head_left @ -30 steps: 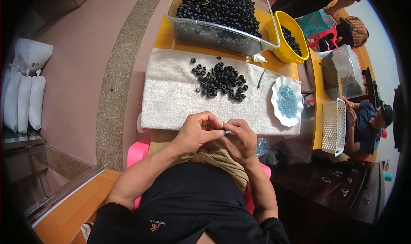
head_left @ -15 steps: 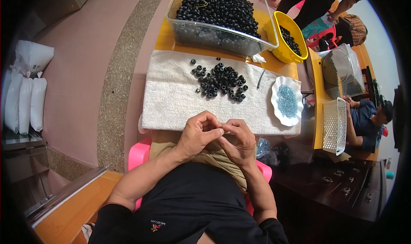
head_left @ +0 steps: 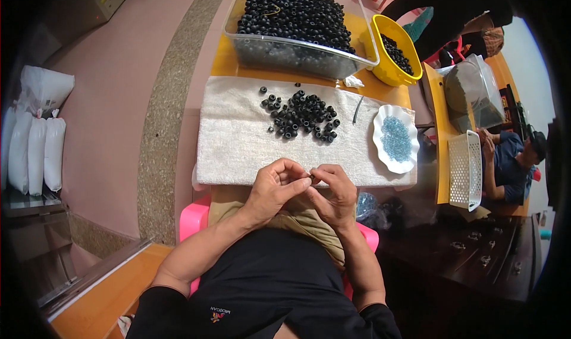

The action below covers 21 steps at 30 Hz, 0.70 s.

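My left hand (head_left: 276,187) and my right hand (head_left: 333,195) meet just in front of the towel's near edge, each closed in a pinch. Between their fingertips is a small dark piece (head_left: 312,179), mostly covered, so its kind does not show. Beyond the hands, a loose heap of black ring-shaped beads (head_left: 304,114) lies on the white towel (head_left: 232,142). To the right a white scalloped dish (head_left: 379,138) holds tiny pale-blue beads (head_left: 396,139). A thin dark stick (head_left: 358,109) rests on the towel between heap and dish.
A clear plastic bin (head_left: 285,53) full of black beads stands at the table's far side, with a yellow tub (head_left: 386,71) beside it. A white perforated basket (head_left: 465,169) is on another table at right, where a person (head_left: 513,163) sits. White sacks (head_left: 35,154) stand far left.
The whole view has shifted slightly. Both hands keep their pinch, and the dark piece between the fingertips shows a little more. At upper right a standing person has moved.
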Available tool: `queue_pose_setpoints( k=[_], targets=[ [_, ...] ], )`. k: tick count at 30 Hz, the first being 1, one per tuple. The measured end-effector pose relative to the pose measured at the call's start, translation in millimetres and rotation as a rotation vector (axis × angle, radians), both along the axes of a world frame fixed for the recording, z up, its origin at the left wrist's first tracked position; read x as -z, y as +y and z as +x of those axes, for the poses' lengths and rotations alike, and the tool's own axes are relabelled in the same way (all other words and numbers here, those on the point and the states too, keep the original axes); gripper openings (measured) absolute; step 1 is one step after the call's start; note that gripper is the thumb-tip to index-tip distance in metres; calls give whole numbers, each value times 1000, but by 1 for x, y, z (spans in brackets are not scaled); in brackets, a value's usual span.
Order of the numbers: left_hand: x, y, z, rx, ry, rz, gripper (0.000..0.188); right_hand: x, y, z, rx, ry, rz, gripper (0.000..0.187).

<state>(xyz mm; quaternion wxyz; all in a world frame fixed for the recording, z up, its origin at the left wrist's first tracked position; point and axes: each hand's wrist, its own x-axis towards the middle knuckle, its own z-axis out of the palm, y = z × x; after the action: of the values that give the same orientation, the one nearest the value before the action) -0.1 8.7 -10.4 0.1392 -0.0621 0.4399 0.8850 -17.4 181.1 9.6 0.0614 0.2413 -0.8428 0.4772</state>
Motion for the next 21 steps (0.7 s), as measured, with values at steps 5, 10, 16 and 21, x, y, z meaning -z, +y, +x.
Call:
queue_pose_setpoints(
  k=[5, 10, 16, 21],
  targets=[
    [-3, -4, 0, 59, -19, 43, 18, 5, 4, -4, 35, 77, 8, 35],
    [3, -4, 1, 70, -13, 38, 16, 3, 6, -4, -8, 80, 27, 35],
    [6, -3, 3, 40, -15, -3, 13, 5, 6, -4, 0, 111, 66, 36],
    [6, -3, 3, 30, 13, -66, 10, 1, 4, -3, -26, 180, 118, 36]
  ],
)
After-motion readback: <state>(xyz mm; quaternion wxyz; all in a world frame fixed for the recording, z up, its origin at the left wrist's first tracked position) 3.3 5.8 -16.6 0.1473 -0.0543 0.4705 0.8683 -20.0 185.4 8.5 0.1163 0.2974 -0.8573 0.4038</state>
